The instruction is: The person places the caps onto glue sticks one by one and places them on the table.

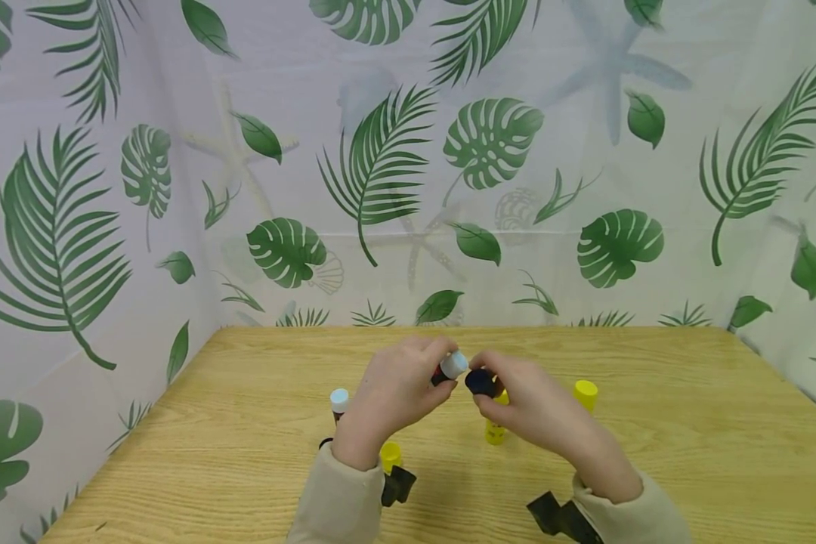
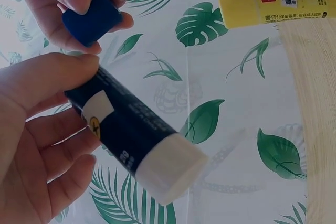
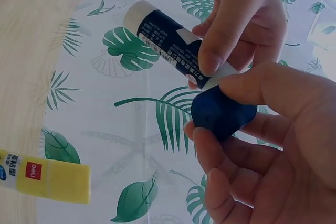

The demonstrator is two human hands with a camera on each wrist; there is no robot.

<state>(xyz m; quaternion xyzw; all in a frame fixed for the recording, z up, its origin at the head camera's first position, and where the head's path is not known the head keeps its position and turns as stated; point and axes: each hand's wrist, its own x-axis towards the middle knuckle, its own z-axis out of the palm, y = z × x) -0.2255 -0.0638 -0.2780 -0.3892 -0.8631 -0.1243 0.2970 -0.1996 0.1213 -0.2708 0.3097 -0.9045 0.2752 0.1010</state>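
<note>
My left hand (image 1: pixel 397 385) grips a dark navy glue stick (image 2: pixel 128 121) with a white label patch and a white end. Thumb and fingers of my right hand (image 1: pixel 537 404) pinch a dark blue cap (image 3: pixel 223 113). In the right wrist view the cap overlaps the pale end of the stick beside my left thumb, and the white end points away from it. The left wrist view has the cap (image 2: pixel 92 17) just off the stick's gripped end. Both hands are raised close together over the table.
On the wooden table (image 1: pixel 245 393) stand yellow glue sticks: one (image 1: pixel 495 432) partly behind my right hand, one (image 1: pixel 585 394) farther right, one (image 1: pixel 391 457) by my left wrist. A white-topped dark stick (image 1: pixel 339 400) stands left. A leaf-print cloth (image 1: pixel 408 249) hangs behind.
</note>
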